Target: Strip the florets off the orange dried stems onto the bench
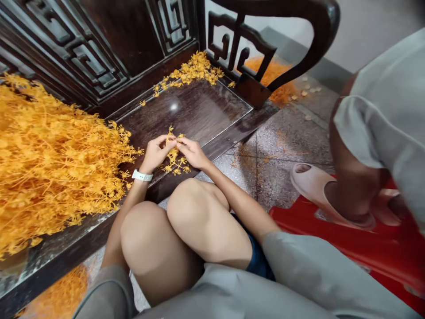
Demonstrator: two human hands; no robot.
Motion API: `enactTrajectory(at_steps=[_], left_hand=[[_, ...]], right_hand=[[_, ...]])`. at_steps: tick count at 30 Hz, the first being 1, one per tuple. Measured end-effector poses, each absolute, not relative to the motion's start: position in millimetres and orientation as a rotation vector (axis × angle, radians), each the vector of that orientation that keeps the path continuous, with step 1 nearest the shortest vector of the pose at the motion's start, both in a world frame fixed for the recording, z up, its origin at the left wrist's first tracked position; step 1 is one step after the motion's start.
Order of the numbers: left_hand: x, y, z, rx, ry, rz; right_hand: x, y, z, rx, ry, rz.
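Note:
My left hand (156,153) and my right hand (192,152) meet over the dark glass-topped bench seat (206,110), fingers pinched together on a small orange plastic sprig (173,157) that hangs between them. A white watch is on my left wrist. A big heap of the same orange sprigs (49,164) covers the seat left of my hands. My bare knees are just below the hands.
A smaller orange pile (194,71) lies at the seat's far corner by the carved armrest (239,48). More orange pieces (277,73) are on the speckled floor behind. Another person's foot in a beige slipper (318,195) rests on a red stool (348,248) at right.

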State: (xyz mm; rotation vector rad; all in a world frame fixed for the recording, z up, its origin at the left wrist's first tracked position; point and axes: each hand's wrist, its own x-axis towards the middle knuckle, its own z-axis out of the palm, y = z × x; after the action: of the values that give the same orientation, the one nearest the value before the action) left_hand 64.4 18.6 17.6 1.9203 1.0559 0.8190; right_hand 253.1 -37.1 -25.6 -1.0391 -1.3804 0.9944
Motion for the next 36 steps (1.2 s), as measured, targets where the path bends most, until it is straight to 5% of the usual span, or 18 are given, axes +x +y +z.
enactTrajectory(at_steps=[10, 22, 31, 36], left_hand=[[44, 44, -2, 1.478, 1.008, 1.394], [28, 54, 3, 1.633, 1.305, 1.546], [-1, 42, 19, 2.007, 1.252, 0.763], [-6, 44, 19, 2.142, 1.224, 0.663]], right_hand=[[256, -33, -32, -1.177, -1.783, 0.642], [254, -29, -43, -1.343, -1.729, 0.523], [255, -28, -38, -1.243, -1.337, 0.747], [255, -26, -40, -1.17, -1.24, 0.773]])
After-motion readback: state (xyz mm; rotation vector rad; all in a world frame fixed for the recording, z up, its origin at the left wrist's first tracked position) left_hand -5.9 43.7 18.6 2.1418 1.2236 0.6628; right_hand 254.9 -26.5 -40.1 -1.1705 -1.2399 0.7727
